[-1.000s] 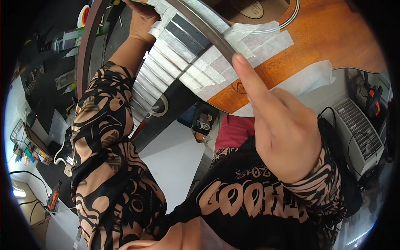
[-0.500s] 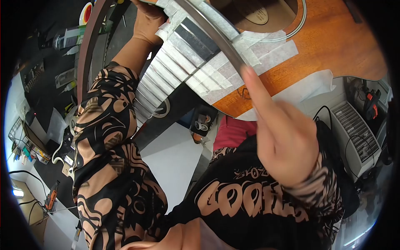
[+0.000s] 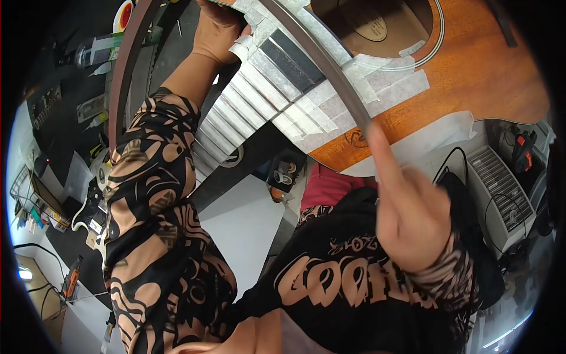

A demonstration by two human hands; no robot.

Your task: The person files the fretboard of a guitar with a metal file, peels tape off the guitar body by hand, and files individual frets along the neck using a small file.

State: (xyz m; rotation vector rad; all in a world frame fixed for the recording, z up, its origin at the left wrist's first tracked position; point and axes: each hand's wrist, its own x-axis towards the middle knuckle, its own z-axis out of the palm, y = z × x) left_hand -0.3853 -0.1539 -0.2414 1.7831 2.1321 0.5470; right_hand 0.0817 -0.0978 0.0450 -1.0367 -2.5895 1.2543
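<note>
An acoustic guitar (image 3: 495, 76) lies across the upper view, its fretboard (image 3: 236, 121) and the top beside it covered with pale masking tape. A dark bare patch (image 3: 292, 59) shows near the fretboard's end. My left hand (image 3: 219, 35) is closed at the far edge of the neck; most of its fingers are hidden. Across the taped area runs a long, narrow dark brown strip (image 3: 321, 53). At its near end is my right hand (image 3: 413, 215), index finger stretched along the strip and the other fingers curled; motion blurs it.
A reddish-brown curved band (image 3: 121, 88) stands left of my forearm. Bottles (image 3: 97, 53) and small tools lie on the dark bench beyond. A grey slotted case (image 3: 501, 183) and a red-and-black tool (image 3: 523, 150) are at right. An orange-and-black tool (image 3: 73, 277) is at lower left.
My right hand and the strip's near end have moved down and right, toward the guitar's near edge. The whole guitar appears slightly lower and farther right in view. My left hand keeps its place on the neck.
</note>
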